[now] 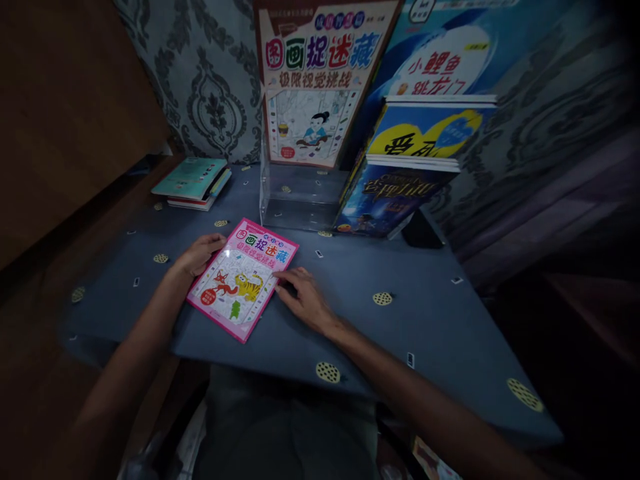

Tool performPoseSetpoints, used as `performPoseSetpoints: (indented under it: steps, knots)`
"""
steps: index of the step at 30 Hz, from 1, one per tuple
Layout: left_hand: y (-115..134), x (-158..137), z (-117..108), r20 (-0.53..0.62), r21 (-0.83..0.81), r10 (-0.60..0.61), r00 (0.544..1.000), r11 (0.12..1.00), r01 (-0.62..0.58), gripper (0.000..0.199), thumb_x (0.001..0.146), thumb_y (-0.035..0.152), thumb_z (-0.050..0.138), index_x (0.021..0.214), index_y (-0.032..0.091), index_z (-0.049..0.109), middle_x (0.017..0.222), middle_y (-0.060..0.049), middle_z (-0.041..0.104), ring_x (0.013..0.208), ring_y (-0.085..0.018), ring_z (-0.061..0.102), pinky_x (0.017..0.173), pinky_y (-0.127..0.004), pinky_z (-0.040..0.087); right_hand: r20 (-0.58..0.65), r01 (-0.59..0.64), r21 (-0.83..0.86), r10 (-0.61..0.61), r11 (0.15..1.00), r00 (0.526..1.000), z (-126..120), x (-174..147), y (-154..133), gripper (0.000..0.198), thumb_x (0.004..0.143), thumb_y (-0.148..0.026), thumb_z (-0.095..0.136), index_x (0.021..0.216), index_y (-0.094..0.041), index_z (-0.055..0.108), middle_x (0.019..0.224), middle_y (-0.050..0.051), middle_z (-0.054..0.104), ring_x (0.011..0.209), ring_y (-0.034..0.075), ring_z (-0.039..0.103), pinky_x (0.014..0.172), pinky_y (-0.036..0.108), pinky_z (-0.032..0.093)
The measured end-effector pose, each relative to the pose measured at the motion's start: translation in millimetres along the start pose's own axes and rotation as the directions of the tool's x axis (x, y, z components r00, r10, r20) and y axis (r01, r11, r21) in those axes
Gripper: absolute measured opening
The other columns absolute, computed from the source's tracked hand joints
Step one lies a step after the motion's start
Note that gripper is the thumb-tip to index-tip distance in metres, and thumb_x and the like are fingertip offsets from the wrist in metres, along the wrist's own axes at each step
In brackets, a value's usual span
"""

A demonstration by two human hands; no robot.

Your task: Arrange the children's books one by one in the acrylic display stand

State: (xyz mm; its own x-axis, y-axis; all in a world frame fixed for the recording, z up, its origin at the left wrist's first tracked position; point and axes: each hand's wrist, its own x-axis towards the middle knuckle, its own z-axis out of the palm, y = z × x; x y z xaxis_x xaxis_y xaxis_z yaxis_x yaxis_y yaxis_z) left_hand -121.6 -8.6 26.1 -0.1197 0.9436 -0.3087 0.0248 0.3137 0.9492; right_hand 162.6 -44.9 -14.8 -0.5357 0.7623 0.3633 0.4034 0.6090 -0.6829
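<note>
A pink-bordered picture book point(241, 283) with a fox and a tiger on its cover is tilted on the blue-grey tablecloth, close to the front edge. My left hand point(201, 254) grips its left edge, fingers closed and partly hidden. On the opposite side, my right hand point(303, 298) pinches the right edge between thumb and fingers. The cover faces up and the book looks closed. Whether it lies flat or is slightly raised, I cannot tell.
A clear acrylic stand point(300, 210) at the back holds a larger brown-bordered book point(320, 87). To its right, several books stand in tiers, with a dark blue one point(390, 200) in front. A small stack of books point(193, 180) lies at the back left. Patterned wallpaper point(213, 100) rises behind.
</note>
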Motion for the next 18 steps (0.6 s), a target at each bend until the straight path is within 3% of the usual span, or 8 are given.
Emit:
performPoseSetpoints:
  steps: [7, 11, 14, 16, 18]
  knots:
    - [-4, 0, 11, -0.024, -0.015, 0.053, 0.998, 0.998, -0.053, 0.037, 0.063, 0.040, 0.082, 0.073, 0.020, 0.053, 0.059, 0.005, 0.058, 0.051, -0.012, 0.055, 0.051, -0.022, 0.047, -0.082, -0.083, 0.022, 0.084, 0.996, 0.993, -4, 6, 11, 0.022, 0.091, -0.016, 0.061, 0.111, -0.018, 0.072, 0.098, 0.009, 0.074, 0.095, 0.024, 0.065, 0.089, 0.040, 0.052]
    - [-4, 2, 15, -0.029, 0.072, 0.088, 0.996, 0.994, -0.085, 0.039, 0.063, 0.046, 0.080, 0.076, 0.021, 0.054, 0.059, 0.005, 0.059, 0.050, -0.013, 0.054, 0.051, -0.025, 0.046, -0.092, -0.133, 0.084, 0.141, 0.988, 0.986, -4, 5, 10, 0.022, 0.092, -0.020, 0.059, 0.109, -0.019, 0.074, 0.095, 0.007, 0.075, 0.089, 0.021, 0.067, 0.080, 0.034, 0.054]
    - [0, 5, 16, -0.053, 0.175, 0.146, 0.988, 0.975, -0.135, 0.028, 0.068, 0.041, 0.077, 0.076, 0.020, 0.061, 0.058, 0.004, 0.057, 0.054, -0.014, 0.054, 0.053, -0.023, 0.040, -0.056, -0.172, 0.154, 0.183, 0.973, 0.982, -2, 2, 8, 0.024, 0.094, -0.024, 0.058, 0.111, -0.021, 0.074, 0.088, 0.004, 0.074, 0.077, 0.018, 0.067, 0.070, 0.029, 0.053]
    - [5, 3, 19, -0.067, 0.395, 0.264, 0.962, 0.892, -0.217, 0.015, 0.075, 0.034, 0.071, 0.078, 0.020, 0.066, 0.064, 0.001, 0.060, 0.066, -0.018, 0.058, 0.059, -0.025, 0.042, -0.014, -0.191, 0.201, 0.198, 0.961, 0.980, -1, 1, 7, 0.026, 0.094, -0.025, 0.056, 0.112, -0.021, 0.074, 0.080, 0.001, 0.073, 0.070, 0.016, 0.065, 0.066, 0.027, 0.051]
    - [10, -5, 26, -0.003, 0.717, 0.424, 0.906, 0.632, -0.294, 0.012, 0.084, 0.029, 0.061, 0.087, 0.021, 0.070, 0.082, -0.005, 0.068, 0.085, -0.024, 0.063, 0.071, -0.029, 0.046, -0.017, -0.212, 0.229, 0.221, 0.950, 0.975, -4, 3, 8, 0.027, 0.096, -0.026, 0.053, 0.113, -0.021, 0.074, 0.073, 0.000, 0.071, 0.065, 0.015, 0.064, 0.063, 0.026, 0.050]
